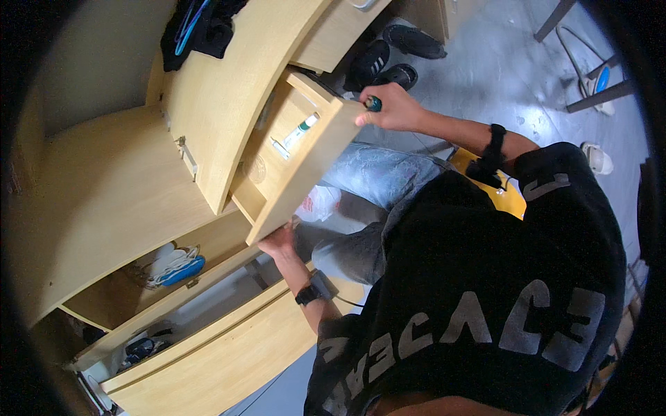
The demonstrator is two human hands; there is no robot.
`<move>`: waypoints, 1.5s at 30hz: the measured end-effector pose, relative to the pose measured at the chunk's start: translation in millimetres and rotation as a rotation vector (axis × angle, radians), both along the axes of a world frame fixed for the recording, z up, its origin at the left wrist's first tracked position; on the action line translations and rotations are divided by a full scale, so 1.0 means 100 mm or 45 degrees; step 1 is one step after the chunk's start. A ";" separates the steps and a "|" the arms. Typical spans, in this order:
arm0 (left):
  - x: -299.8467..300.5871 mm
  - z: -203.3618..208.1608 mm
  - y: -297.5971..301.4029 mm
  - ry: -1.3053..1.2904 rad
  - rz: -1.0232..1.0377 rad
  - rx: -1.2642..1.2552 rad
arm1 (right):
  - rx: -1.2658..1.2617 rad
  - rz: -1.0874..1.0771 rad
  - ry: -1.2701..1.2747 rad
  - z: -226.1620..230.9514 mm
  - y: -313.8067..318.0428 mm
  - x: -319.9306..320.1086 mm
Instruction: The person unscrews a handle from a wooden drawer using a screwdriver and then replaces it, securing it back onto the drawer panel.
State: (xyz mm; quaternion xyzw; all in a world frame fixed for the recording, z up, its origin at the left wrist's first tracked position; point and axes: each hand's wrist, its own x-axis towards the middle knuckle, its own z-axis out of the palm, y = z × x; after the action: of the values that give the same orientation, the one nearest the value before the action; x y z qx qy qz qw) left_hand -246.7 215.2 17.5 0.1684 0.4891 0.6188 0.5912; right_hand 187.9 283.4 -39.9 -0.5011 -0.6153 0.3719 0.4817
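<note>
A pale wooden drawer [305, 170] sticks out from under the desk panel. Inside it lie a white and green tube [301, 130] and a slim, clear and white item [280, 148]. My right hand [395, 107] is closed around a dark green rounded handle [373, 104], beside the far corner of the drawer front; the rest of that tool is hidden. At the near lower corner, my left hand [277, 240] grips the edge of the drawer front, its fingers partly hidden by the wood.
Left of the drawer spreads the wooden desk [104, 187], with dark cloth [208, 35] at its back. A lower compartment holds a blue and white corded bundle [180, 267]. Dark shoes [413, 41] stand on the floor beyond. A yellow stool seat [510, 197] is beneath me.
</note>
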 end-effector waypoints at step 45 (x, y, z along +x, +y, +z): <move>0.20 -1.37 -0.92 2.426 -0.123 -0.025 | -0.593 0.347 -0.689 -0.37 -0.32 0.51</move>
State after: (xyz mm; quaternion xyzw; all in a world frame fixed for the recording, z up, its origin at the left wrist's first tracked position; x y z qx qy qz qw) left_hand -226.7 123.6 -119.6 0.6167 0.7628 0.1922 -0.0294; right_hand 238.9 251.8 -76.6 -0.5907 -0.6802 0.4168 0.1210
